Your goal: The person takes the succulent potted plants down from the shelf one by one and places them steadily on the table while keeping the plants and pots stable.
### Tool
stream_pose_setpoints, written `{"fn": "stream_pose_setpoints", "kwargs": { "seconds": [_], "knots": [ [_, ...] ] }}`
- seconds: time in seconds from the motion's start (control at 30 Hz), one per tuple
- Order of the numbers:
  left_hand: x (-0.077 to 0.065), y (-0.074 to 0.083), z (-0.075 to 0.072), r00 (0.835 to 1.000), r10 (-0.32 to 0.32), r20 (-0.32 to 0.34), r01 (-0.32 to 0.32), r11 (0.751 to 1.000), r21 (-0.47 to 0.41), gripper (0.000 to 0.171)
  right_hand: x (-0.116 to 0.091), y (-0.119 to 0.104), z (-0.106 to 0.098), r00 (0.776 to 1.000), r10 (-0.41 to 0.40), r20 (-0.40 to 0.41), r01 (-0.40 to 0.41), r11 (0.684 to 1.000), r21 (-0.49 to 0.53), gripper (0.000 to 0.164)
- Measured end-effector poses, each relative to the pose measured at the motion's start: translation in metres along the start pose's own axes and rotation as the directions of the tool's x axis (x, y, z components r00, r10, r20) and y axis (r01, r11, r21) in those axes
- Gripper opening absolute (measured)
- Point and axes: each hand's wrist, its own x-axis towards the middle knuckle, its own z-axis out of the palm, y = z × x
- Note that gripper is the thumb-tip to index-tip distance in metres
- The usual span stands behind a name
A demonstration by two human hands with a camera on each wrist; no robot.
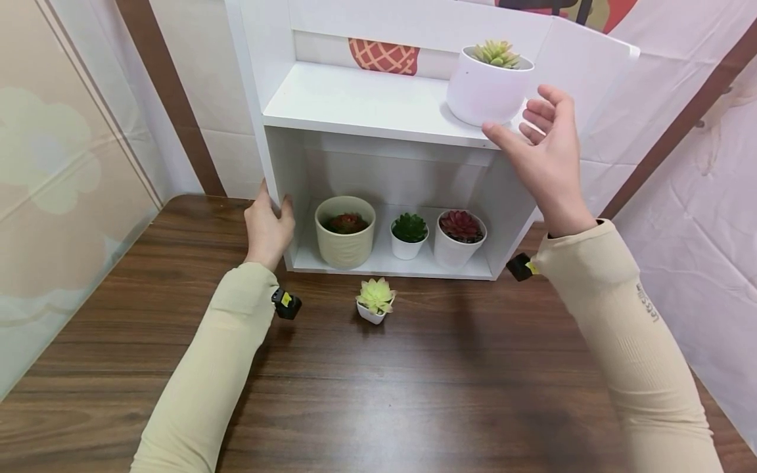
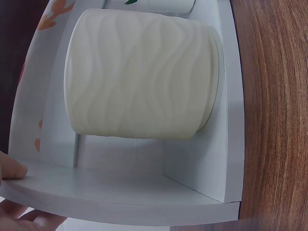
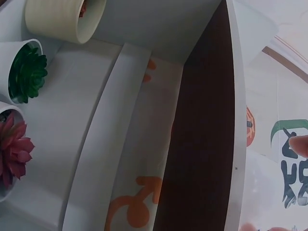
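Note:
My left hand grips the left side panel of a white two-level shelf, thumb inside and fingers outside. Up on the top level, near its right end, stands a wide white pot with a yellow-green succulent. Beside that pot is my right hand, fingers spread and loosely bent, thumb tip by the pot's base. The lower level holds a cream wavy pot with a reddish plant, a small white pot with a green succulent, and a white pot with a red succulent.
On the brown wooden table, in front of the shelf, sits a tiny white pot with a pale green succulent. Printed cloth hangs behind and at both sides. The shelf's right panel rises behind the right hand.

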Motion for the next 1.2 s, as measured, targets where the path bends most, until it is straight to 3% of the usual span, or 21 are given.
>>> {"fn": "stream_pose_setpoints", "kwargs": {
  "seconds": [0.23, 0.43, 0.77, 1.2],
  "knots": [
    [0.0, 0.0, 0.0, 1.0, 0.007, -0.003, -0.007, 1.0, -0.004, 0.041, 0.009, -0.005, 0.003, 0.998, 0.055, 0.044, -0.05, 0.994, -0.092, 0.094],
    [0.0, 0.0, 0.001, 1.0, 0.015, -0.008, -0.015, 1.0, -0.005, 0.041, 0.016, -0.005, 0.008, 0.998, 0.049, 0.032, -0.044, 0.991, -0.126, 0.095],
    [0.0, -0.001, 0.0, 1.0, 0.02, -0.012, -0.02, 1.0, -0.002, 0.04, 0.027, -0.006, 0.016, 0.999, 0.034, 0.008, -0.03, 0.958, -0.285, 0.097],
    [0.0, 0.0, 0.0, 1.0, 0.017, -0.01, -0.017, 1.0, 0.008, 0.04, 0.037, -0.008, 0.024, 0.998, 0.055, -0.011, -0.056, 0.945, -0.321, 0.106]
  ]
}}
